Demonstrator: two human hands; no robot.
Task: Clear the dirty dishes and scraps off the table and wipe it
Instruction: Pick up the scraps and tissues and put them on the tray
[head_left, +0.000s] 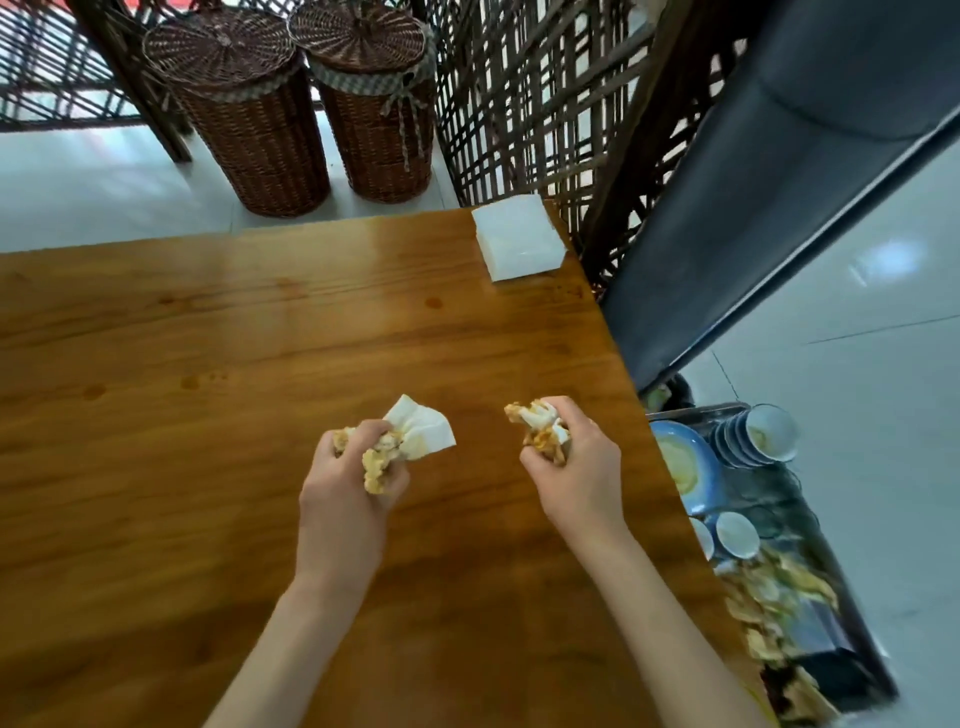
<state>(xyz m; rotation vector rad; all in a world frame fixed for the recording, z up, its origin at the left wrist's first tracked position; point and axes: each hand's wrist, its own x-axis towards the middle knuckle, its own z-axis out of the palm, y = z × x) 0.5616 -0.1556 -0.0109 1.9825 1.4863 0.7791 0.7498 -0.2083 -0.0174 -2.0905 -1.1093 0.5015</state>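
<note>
Over the table (208, 322), the left hand (347, 470) clamps a stained napkin (415, 434) with scraps; the right hand (574, 457) clamps another wad (537, 426). Dirty dishes (685, 462) sit off the table's right edge.

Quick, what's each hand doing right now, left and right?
Left hand: grips a stained napkin wad.
Right hand: grips another soiled napkin wad.
</note>
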